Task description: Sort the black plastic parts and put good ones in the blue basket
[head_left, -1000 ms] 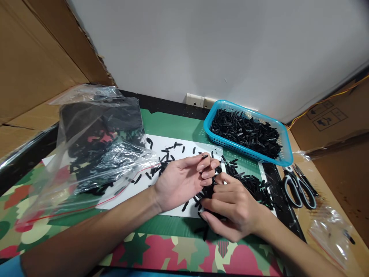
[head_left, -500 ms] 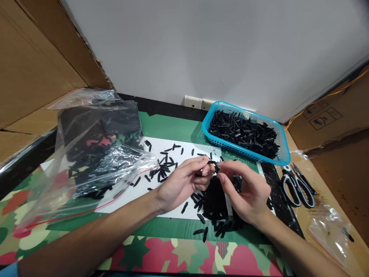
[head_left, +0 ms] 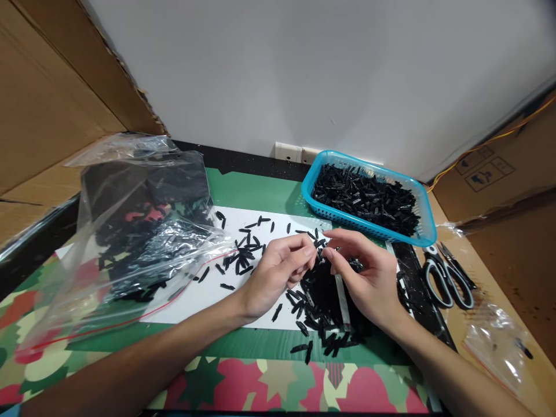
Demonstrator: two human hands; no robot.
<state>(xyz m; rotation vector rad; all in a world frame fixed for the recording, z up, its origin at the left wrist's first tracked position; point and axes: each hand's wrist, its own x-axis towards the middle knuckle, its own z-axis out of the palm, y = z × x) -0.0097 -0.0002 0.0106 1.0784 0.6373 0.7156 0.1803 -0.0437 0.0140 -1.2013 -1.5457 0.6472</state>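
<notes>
My left hand (head_left: pixel 284 263) is closed above the white sheet (head_left: pixel 182 307), its thumb pressed to the fingers; whatever it may hold is hidden. Just to the right, my right hand (head_left: pixel 367 269) has its thumb and forefinger apart, with no piece visible between them. Below and between both hands lies a heap of small black pieces (head_left: pixel 321 295), with a pale strip (head_left: pixel 342 304) on it. More black pieces (head_left: pixel 245 252) are scattered over the sheet left of my left hand.
A blue basket (head_left: pixel 369 219) full of black pieces stands at the back right. Black-handled scissors (head_left: pixel 447 284) and a small clear bag (head_left: pixel 495 347) lie at the right. A large clear zip bag (head_left: pixel 147 249) covers the left side. Cardboard (head_left: pixel 52 75) rises at the far left.
The black piece between my hands is no longer visible. My left fingers have closed up, and my right thumb and forefinger have parted slightly.
</notes>
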